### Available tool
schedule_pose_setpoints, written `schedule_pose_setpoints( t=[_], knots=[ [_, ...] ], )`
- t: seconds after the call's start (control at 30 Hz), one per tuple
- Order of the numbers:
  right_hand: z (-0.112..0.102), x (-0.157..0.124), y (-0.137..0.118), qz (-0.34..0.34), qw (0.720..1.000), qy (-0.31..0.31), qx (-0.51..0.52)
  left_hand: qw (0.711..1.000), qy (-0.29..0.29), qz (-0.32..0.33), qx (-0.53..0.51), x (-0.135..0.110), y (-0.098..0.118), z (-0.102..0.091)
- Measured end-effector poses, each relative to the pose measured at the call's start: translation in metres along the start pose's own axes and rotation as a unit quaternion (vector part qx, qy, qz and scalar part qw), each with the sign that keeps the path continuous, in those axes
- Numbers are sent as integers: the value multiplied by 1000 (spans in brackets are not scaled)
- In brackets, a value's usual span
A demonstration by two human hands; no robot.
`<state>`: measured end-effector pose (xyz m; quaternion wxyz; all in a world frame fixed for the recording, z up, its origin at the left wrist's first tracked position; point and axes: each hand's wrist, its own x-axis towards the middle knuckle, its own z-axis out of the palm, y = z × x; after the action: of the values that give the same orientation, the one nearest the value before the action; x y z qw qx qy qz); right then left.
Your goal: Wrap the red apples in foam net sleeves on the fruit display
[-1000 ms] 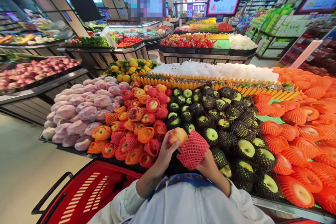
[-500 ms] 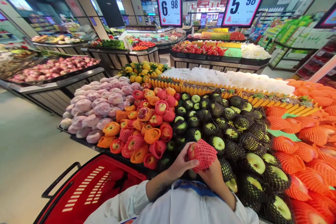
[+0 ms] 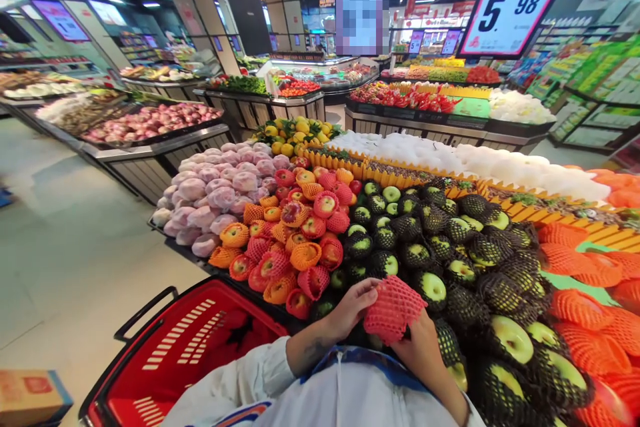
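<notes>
An apple in a pink foam net point(image 3: 393, 309) is held between my two hands, over the front of the fruit display. My left hand point(image 3: 350, 312) grips its left side, thumb and fingers at the net's upper edge. Around its lower right side closes my right hand point(image 3: 421, 347), with its fingers partly hidden. The net faces me and covers nearly all the fruit. Green apples in black nets point(image 3: 433, 287) lie just beyond and to the right of my hands. Red apples in orange and pink nets point(image 3: 306, 255) are piled to the left.
A red shopping basket point(image 3: 183, 327) with a black handle stands at my left. Wrapped purple-pink fruit point(image 3: 205, 193) forms the display's left end; fruit in orange-red nets point(image 3: 590, 340) lies at right. Price signs point(image 3: 520, 3) hang above. A cardboard box point(image 3: 33, 393) sits at lower left.
My view has swung left, so the display sits further right. The apple has turned in my hands: its bare red side showed before, and now the pink net faces me.
</notes>
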<state>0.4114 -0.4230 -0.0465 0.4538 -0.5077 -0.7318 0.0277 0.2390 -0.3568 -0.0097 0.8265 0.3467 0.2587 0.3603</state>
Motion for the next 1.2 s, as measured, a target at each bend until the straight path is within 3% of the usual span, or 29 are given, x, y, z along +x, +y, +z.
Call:
schedule_pose_setpoints(
  t=[0.3, 0.47, 0.57, 0.83, 0.93, 1.1, 1.2],
  knots=[
    [-9, 3, 2, 9, 994, -69, 83, 999, -5, 6, -47, 2, -3, -2],
    [-7, 0, 6, 48, 997, -23, 62, 999, -18, -20, -43, 4, -3, -6],
    [-5, 2, 4, 30, 997, -30, 61, 999, -26, -38, -27, 6, -7, -8],
    [-8, 13, 6, 21, 1000, -11, 17, 999, 2, 21, -46, 5, -8, -10],
    [-6, 12, 9, 35, 999, -24, -12, 999, -31, 41, 12, 2, -6, -11],
    [3, 7, 11, 38, 998, -34, -30, 983, -145, 53, 103, -2, 9, -14],
    [12, 5, 12, 14, 998, -64, -17, 967, -164, 65, 185, -3, 22, -20]
  ],
)
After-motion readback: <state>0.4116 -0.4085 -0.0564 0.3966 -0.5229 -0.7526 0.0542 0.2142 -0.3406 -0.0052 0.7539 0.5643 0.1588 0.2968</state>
